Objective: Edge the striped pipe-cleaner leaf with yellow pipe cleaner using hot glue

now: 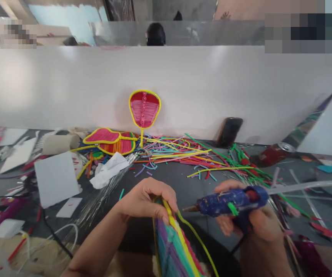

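Note:
My left hand (150, 198) is closed over the top end of a striped pipe-cleaner piece (173, 242) in purple, teal and pink with yellow edging. A loose yellow pipe cleaner (200, 240) curves down from its top along the right side. My right hand (258, 227) grips a blue hot glue gun (232, 202). Its nozzle points left at the piece's top edge, a short gap away. A clear glue stick (304, 188) sticks out of the back of the gun, and a bit of green clings to its side.
Loose coloured pipe cleaners (180, 152) lie along the white partition (183, 84). A pink fan-shaped piece (145, 109) leans there beside flat yellow-edged pieces (108, 140). A phone (229, 132) and a red can (275, 154) stand right. White card (56, 179) and thin wires (105, 192) lie left.

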`<state>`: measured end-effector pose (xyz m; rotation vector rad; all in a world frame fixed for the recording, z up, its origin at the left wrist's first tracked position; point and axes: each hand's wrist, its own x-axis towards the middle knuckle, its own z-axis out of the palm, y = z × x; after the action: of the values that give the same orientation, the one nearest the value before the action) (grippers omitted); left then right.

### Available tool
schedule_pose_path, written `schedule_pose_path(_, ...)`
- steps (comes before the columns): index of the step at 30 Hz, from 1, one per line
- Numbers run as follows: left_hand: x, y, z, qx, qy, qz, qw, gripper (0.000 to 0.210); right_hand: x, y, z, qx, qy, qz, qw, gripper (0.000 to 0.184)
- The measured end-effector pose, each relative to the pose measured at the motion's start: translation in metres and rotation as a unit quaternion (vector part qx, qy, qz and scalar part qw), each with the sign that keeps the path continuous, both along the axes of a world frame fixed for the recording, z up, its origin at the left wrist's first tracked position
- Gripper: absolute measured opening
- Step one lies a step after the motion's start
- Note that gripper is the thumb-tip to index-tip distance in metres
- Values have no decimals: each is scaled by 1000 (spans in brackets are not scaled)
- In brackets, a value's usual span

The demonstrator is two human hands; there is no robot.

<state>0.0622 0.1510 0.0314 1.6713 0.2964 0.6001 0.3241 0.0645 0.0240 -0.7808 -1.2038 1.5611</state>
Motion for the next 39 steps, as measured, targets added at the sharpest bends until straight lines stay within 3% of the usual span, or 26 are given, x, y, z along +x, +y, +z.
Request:
schedule_pose_path(9, 1, 4, -7, -50, -26, -4, 998, 38, -6, 5, -2, 14, 18, 75, 997, 50)
schedule_pose_path(20, 0, 2, -11, -75, -39, 13, 996, 37, -11, 13, -5, 20, -13, 88, 996, 55)
schedule_pose_path(28, 2, 2, -14, -148, -100, -8, 984, 33, -9, 12, -3, 15, -11, 102, 995, 54)
schedule_pose_path(34, 3, 3, -15, -162, -114, -19, 980, 33, -1, 11, -2, 15, -25, 115, 993, 55)
schedule_pose_path(36, 3, 3, -15, -167, -116, -27, 979, 35, 5, 11, -2, 29, -43, 99, 994, 57)
schedule_pose_path(39, 0, 5, -13, -165, -106, -44, 980, 38, 14, 15, -5, 81, -139, -1, 987, 53)
